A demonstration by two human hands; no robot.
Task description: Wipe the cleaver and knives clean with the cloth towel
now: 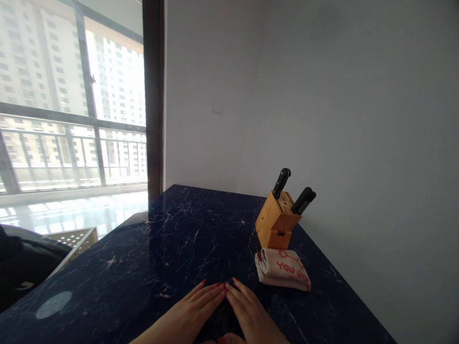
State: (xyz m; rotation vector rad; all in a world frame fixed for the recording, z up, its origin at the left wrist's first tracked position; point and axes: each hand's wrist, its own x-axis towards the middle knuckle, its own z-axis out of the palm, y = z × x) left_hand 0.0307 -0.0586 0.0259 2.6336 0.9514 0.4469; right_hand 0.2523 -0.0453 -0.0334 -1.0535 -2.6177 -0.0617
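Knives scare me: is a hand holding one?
No, knife handles stick out of the wooden block, apart from the left hand and right hand.

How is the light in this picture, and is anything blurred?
Head view: the window glares, washing out the buildings outside; head view: the right wall looks dim and grey; head view: the towel, left hand and right hand show no obvious blur.
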